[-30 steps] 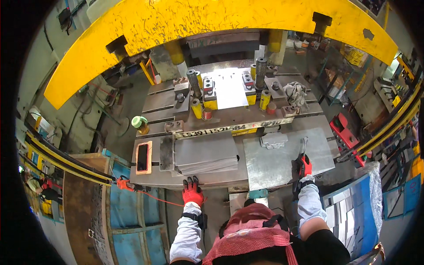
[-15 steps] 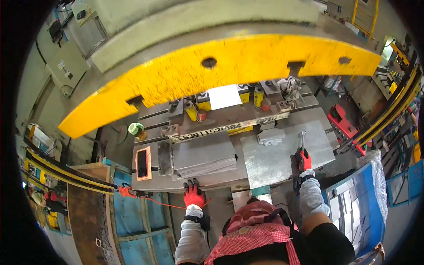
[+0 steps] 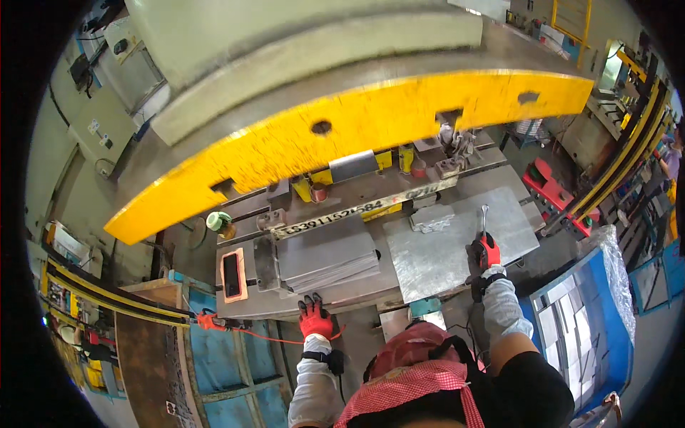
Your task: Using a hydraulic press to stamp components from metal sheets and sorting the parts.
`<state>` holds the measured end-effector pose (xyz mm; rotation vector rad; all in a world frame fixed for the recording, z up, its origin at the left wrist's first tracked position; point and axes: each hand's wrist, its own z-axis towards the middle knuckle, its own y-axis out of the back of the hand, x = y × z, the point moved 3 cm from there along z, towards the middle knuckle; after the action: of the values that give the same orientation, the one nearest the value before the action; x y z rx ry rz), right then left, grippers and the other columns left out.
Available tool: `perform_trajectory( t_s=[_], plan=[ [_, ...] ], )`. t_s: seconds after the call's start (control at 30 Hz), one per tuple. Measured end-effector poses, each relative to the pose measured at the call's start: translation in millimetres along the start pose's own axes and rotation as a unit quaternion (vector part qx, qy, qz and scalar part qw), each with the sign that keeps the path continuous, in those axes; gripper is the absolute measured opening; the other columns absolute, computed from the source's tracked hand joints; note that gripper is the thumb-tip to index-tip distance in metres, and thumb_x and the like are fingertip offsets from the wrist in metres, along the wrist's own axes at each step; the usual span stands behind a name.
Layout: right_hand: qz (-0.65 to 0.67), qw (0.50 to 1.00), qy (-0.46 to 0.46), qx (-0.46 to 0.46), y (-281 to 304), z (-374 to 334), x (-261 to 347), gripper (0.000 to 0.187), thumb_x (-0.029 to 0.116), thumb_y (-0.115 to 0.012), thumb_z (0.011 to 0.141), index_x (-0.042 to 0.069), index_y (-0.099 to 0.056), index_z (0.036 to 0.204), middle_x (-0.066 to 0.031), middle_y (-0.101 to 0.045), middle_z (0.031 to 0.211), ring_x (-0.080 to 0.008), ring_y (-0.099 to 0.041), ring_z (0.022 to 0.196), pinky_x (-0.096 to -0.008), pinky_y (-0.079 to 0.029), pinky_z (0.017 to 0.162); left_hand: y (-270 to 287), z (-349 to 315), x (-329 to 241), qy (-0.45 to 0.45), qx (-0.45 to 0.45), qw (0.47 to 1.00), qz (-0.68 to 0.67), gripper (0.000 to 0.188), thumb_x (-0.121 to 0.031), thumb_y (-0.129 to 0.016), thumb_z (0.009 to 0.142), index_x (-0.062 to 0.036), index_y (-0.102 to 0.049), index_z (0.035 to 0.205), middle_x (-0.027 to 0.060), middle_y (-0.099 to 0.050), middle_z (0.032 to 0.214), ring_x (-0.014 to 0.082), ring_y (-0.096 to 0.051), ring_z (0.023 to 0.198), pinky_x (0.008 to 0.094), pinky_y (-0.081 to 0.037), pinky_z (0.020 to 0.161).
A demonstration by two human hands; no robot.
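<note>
My left hand (image 3: 315,317), in a red glove with dark fingertips, lies with fingers spread at the front edge of the metal press table (image 3: 342,303). Just beyond it is a stack of grey metal sheets (image 3: 325,253). In a red and black glove, my right hand (image 3: 488,251) grips a silver wrench (image 3: 484,217), which points away from me over a wide, shiny metal plate (image 3: 428,257). A small pile of metal pieces (image 3: 432,218) rests on that plate's far side. Behind the marked bar (image 3: 367,214), a flat sheet (image 3: 353,166) sits among yellow blocks, partly covered by the yellow beam.
A thick yellow beam (image 3: 385,107) spans above the table. A phone (image 3: 232,274) lies at the table's left, near a green-capped bottle (image 3: 215,221). Blue bin (image 3: 614,321) with metal pieces stands right; red pedal-like unit (image 3: 553,196) beyond. An orange cord (image 3: 267,337) runs left.
The yellow beam appears lower against the table and covers more of the flat sheet, which looks darker. The whole view has shifted slightly. Both hands stay nearly where they were.
</note>
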<state>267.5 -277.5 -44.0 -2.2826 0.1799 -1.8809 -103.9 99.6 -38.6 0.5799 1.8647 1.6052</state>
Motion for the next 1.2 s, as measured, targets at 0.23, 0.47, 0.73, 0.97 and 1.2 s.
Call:
perform_trajectory(
  t_s=[0.23,0.47,0.73,0.97,1.2],
  plan=[
    [-0.041,0.998,-0.001,0.039,13.1,1.3,-3.8,0.016,0.013,-0.061,0.08,0.006,-0.057,0.094,0.002,-0.05,0.064,-0.008,-0.044,0.05,-0.0251,-0.035,0.045,-15.5,0.1,1.9,-0.047,-0.064,0.997,0.002,0.046,-0.029,-0.053,0.08,-0.0152,-0.047,0.123,0.0112,-0.042,0.131,0.0363,-0.035,0.124,0.0464,-0.039,0.092],
    [-0.105,0.994,0.015,0.024,-11.3,-8.1,8.3,0.012,0.012,-0.06,0.081,0.007,-0.057,0.091,0.0011,-0.049,0.063,-0.0094,-0.043,0.046,-0.0247,-0.034,0.042,-22.0,-5.2,16.9,-0.003,-0.057,0.998,0.014,0.049,-0.034,-0.054,0.079,-0.0189,-0.047,0.125,0.011,-0.042,0.132,0.0353,-0.034,0.125,0.049,-0.035,0.095],
    [0.018,0.981,0.065,0.184,-101.4,-32.9,116.7,0.055,0.005,-0.06,0.08,0.008,-0.04,0.131,0.0013,-0.051,0.074,-0.0062,-0.041,0.049,-0.022,-0.035,0.042,37.6,-2.1,-37.1,0.081,0.253,0.958,-0.105,0.053,-0.043,-0.053,0.08,-0.015,-0.049,0.125,0.0184,-0.056,0.115,0.0402,-0.049,0.11,0.0479,-0.041,0.091],
    [-0.038,0.861,0.086,0.5,-295.2,27.4,173.2,0.021,0.015,-0.062,0.082,0.005,-0.057,0.1,0.0036,-0.051,0.074,-0.0035,-0.044,0.058,-0.0207,-0.036,0.05,87.1,81.4,-174.1,-0.025,0.178,0.65,-0.738,0.036,-0.036,-0.058,0.086,-0.0092,-0.058,0.11,0.0052,-0.062,0.094,0.0172,-0.059,0.085,0.0303,-0.047,0.076],
    [-0.096,0.783,0.193,0.583,-327.8,80.1,166.9,0.016,0.006,-0.052,0.084,0.0,-0.061,0.096,-0.0053,-0.056,0.079,-0.0152,-0.056,0.069,-0.0286,-0.047,0.071,110.1,227.1,-254.8,-0.103,0.122,0.404,-0.901,0.042,-0.036,-0.048,0.09,-0.0043,-0.053,0.117,0.0105,-0.062,0.103,0.0245,-0.06,0.094,0.038,-0.048,0.085]
  ],
)
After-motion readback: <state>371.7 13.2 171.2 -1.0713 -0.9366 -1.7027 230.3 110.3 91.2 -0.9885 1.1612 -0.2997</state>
